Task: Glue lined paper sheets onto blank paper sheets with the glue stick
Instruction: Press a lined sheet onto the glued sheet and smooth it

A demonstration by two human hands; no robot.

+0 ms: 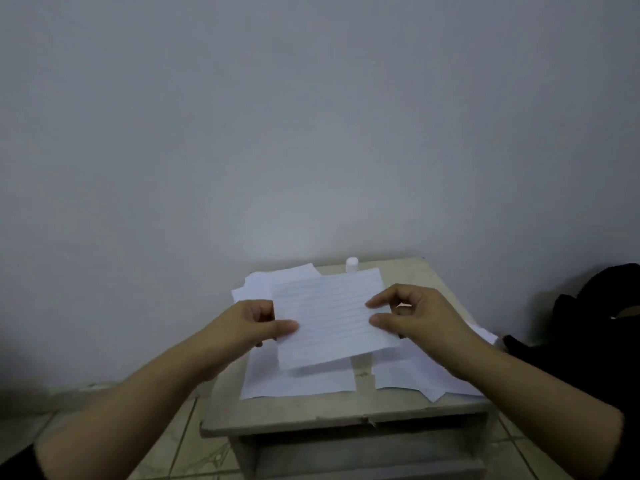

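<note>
Left hand (256, 323) and right hand (408, 313), each pinching 1 lined sheet (329, 313) by its edges.

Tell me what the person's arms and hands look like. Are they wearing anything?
Both arms are bare from wrist to past the elbow. The left hand and right hand wear no gloves, rings or watch. A dark sleeve edge shows by the left upper arm.

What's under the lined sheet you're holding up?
Under the lined sheet, blank sheets lie on the small table. What it hides beneath its middle cannot be seen.
</note>
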